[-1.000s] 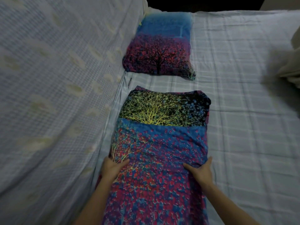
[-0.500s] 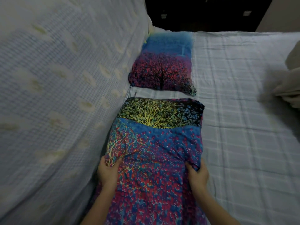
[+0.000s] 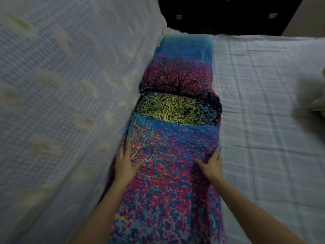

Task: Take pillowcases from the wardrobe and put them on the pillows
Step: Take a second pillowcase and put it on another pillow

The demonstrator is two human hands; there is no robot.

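Both hands press pillowcase side edges.

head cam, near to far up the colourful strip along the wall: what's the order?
Both hands, left hand and right hand, on the red-and-blue speckled pillowcase → yellow-tree pillow end → blue-and-magenta dark-tree pillow → dark gap past the bed.
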